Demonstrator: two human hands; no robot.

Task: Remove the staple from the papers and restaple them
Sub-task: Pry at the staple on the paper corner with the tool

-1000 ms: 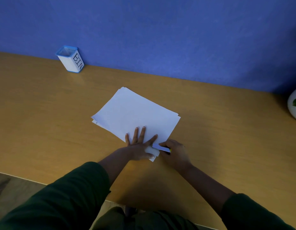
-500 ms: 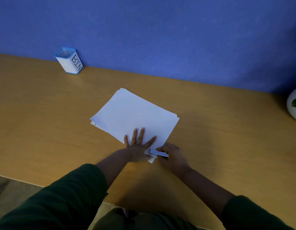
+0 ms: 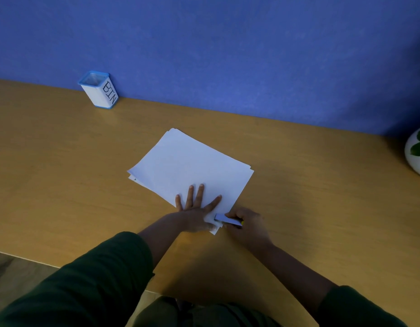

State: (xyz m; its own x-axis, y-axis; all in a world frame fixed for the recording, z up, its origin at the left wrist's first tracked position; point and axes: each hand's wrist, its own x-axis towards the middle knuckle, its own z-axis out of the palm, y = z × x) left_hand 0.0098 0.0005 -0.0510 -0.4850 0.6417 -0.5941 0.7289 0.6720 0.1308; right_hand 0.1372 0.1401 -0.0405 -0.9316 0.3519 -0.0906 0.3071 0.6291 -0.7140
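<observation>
A stack of white papers [image 3: 190,166] lies askew in the middle of the wooden table [image 3: 62,185]. My left hand [image 3: 194,211] presses flat on the stack's near corner, fingers spread. My right hand [image 3: 247,224] grips a small blue-grey stapler [image 3: 227,219] with a yellow end, its mouth at the paper's near corner beside my left thumb. The corner itself is partly hidden under my left hand.
A white cup with a blue rim, labelled BIN [image 3: 99,90], stands at the back left by the blue wall. A white pot with green leaves [image 3: 417,156] sits at the right edge. The table's front edge runs along the lower left.
The right hand shifted slightly with the stapler at the paper's near corner. The left hand stays pressed on the stack.
</observation>
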